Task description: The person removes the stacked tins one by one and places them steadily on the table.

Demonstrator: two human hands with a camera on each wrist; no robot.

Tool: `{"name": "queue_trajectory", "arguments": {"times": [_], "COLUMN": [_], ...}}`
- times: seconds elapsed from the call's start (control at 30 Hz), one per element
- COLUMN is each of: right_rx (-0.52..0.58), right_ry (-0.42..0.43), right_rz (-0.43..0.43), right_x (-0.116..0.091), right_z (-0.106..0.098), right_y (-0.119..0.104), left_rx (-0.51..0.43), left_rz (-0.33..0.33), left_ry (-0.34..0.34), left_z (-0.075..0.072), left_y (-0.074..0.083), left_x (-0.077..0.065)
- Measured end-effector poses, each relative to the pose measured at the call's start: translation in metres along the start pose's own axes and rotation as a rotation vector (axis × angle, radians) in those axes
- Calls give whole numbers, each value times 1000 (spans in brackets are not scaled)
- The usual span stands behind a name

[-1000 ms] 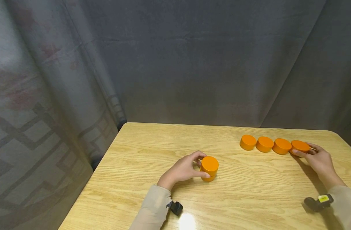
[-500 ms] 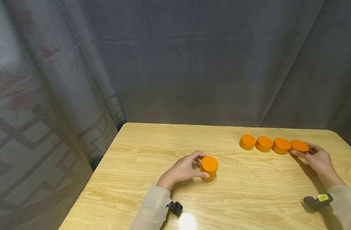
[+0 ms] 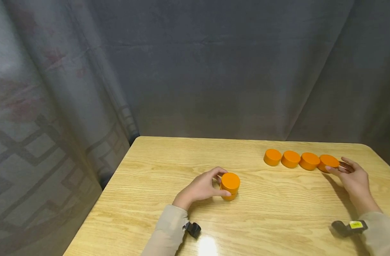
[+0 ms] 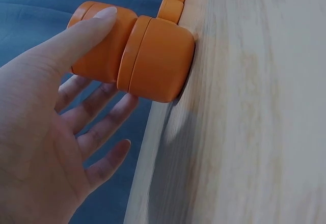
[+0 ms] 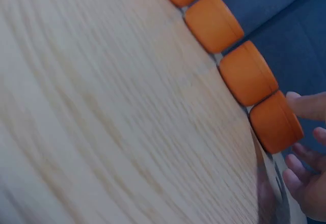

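Two orange round lidded tins are stacked on the wooden table. My left hand [image 3: 202, 185] grips the upper tin [image 3: 230, 181], its thumb on the near side and fingers round the back; the left wrist view shows this upper tin resting against the lower tin [image 4: 158, 61]. To the right, several like tins stand side by side in a row. My right hand [image 3: 355, 177] is at the rightmost tin [image 3: 328, 161] with fingers spread and the index finger raised off it. In the right wrist view, the thumb [image 5: 305, 104] is at that tin's lid edge; whether it touches is unclear.
The light wooden table [image 3: 169, 153] reaches back to a grey curtain [image 3: 207, 89]. The row's other tins [image 3: 272, 157] stand near the far edge, close together. A black wrist camera [image 3: 193, 229] sits on the left sleeve, and another wrist camera [image 3: 348, 227] on the right.
My right hand's fingers have loosened and spread away from the rightmost tin. The left hand keeps its grip on the upper tin. The head view has shifted slightly.
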State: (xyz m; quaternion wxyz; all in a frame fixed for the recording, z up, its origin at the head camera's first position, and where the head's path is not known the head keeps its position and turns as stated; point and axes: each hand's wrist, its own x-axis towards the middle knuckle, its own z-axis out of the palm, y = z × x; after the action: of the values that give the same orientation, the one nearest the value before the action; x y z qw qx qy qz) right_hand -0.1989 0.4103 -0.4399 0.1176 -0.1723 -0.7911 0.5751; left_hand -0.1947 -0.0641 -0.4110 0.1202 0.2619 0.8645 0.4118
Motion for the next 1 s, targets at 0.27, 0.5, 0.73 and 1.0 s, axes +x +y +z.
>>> {"name": "queue_trajectory", "arguments": {"times": [0.27, 0.5, 0.73, 1.0], "right_rx": [344, 381, 347, 327], "right_ry": [81, 137, 170, 130], "right_rz": [26, 42, 77, -1], "right_x": [-13, -17, -20, -27], "right_z": [8, 12, 11, 8], "right_y": [-5, -9, -14, -18], "left_rx": [-10, -16, -16, -12], "left_rz": [-10, -6, 0, -4], "left_ry": [3, 7, 9, 5], "left_z": [0, 0, 1, 1], "left_y": [-1, -1, -2, -3], "left_x": [-1, 0, 1, 1]}}
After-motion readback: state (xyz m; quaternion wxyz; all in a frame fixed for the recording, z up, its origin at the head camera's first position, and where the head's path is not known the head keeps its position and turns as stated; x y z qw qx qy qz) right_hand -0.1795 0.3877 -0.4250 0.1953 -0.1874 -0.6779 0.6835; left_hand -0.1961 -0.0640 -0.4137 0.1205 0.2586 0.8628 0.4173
